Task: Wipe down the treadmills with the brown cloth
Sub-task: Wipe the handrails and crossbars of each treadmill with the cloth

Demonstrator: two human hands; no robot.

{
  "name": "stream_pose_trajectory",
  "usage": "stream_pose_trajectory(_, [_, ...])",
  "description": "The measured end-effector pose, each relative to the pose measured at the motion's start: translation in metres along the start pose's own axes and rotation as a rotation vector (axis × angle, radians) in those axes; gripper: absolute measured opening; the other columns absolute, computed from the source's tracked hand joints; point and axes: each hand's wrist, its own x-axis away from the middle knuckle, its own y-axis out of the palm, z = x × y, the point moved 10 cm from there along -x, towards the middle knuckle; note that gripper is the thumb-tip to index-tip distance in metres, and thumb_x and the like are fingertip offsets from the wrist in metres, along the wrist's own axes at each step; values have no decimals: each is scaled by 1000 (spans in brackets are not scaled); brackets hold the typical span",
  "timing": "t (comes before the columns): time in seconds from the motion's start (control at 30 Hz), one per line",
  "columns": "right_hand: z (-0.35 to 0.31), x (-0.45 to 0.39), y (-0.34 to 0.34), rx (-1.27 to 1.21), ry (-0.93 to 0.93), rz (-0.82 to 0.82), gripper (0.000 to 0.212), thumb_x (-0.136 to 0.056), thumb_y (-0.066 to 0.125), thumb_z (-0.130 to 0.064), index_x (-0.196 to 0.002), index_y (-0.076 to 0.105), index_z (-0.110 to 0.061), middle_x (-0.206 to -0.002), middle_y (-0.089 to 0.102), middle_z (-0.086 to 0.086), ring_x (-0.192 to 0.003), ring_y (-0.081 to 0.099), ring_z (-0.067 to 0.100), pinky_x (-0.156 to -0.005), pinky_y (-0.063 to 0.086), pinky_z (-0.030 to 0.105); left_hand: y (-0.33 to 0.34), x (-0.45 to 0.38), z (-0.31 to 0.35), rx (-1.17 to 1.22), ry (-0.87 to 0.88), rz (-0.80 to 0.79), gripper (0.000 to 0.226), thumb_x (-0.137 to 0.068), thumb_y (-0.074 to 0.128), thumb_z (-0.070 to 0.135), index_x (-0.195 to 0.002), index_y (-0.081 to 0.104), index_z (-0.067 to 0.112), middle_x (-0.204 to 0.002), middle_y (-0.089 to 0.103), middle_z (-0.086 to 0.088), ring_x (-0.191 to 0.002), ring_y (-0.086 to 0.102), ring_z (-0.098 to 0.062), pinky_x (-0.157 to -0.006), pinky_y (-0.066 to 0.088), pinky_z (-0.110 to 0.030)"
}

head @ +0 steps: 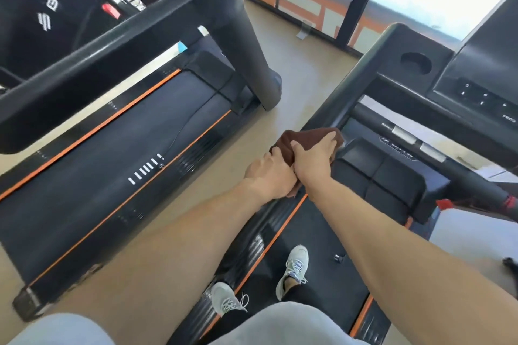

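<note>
Grip, right hand [312,158]: fingers spread flat over the brown cloth [305,138], thumb curled round its near edge, pressing it onto the handrail [361,73] of the right treadmill [316,235].

Grip, left hand [270,173]: fingers curled round the bunched lower end of the cloth, just beside and touching the right hand. Both hands hold the one item.

Item, brown cloth: soft folded towelling, draped over the lower end of the sloping black handrail where it meets the deck. Judged light, limp and without stiffness; it should conform to the rail under a flat palm and slide readily on the smooth plastic. Not fragile. Likely to bunch or slip off the rail if held by a corner alone. Best hold, as judged: palm and spread fingers on top for pressure, thumb or the second hand wrapping the loose end beneath.

Surrounds: the person stands on the right treadmill's belt in pale trainers [293,269]. Console [476,64] with cup recess [416,63] lies up-rail, well apart from the cloth. A left treadmill [112,143], orange-trimmed, stands across a strip of tan floor [297,64].
</note>
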Motion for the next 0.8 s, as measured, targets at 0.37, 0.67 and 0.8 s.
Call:
stream_pose_trajectory(0.37, [26, 142, 65, 288, -460, -49, 52, -108, 47, -23, -158, 35, -18, -172, 9, -4, -158, -9, 12, -125, 7, 29, 31, 120, -145, 268, -17, -124, 83, -73, 78, 66, -147, 44, 47, -132, 66, 16, -122, 62, -12, -104, 47, -29])
stream_pose_trajectory(0.67, [4, 203, 150, 971, -960, -258, 35, -93, 42, -52, -94, 66, -26, -98, 73, -6, -110, 63, 18, -114, 30, 42, 90, 142, -217, 765, -133, -167, 36, -89, 61, 4, -107, 70, 34, -104, 76, 12, -102, 68, -6, -95, 50, -23])
stream_pose_trajectory(0.8, [-2, 184, 167, 1197, -876, -341, 49, -96, 32, -55, -76, 60, -20, -79, 70, 2, -82, 63, 25, -92, 35, 42, 88, 139, -212, 851, -155, -130, 32, -109, 36, 4, -102, 60, 23, -93, 62, 14, -83, 55, 6, -77, 40, -5])
